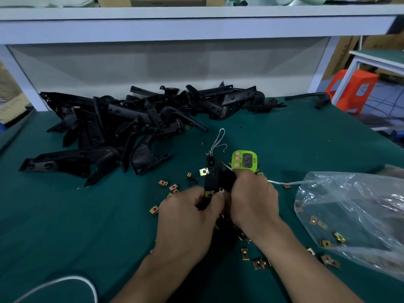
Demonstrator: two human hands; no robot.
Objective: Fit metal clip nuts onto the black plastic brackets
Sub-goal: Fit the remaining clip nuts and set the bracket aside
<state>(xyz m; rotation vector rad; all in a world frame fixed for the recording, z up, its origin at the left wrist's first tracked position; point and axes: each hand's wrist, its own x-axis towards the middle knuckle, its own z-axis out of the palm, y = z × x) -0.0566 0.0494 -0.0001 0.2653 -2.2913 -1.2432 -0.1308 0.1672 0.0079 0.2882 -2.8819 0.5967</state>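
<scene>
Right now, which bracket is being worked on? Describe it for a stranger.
At the back of the green table lies a pile of black brackets. Nearer, left of the lime-green timer, one bracket rises between the left hand and right hand. Only it is held, with a clip nut on its left edge.

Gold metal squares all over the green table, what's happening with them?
A person is clipping them onto black plastic parts. The left hand and right hand both grip one long black plastic bracket. One square gold clip nut already sits on its edge; the left hand's fingers hold a second lower down. More lie loose on the green table mat and in a clear plastic bag. A pile of black brackets waits behind.
</scene>
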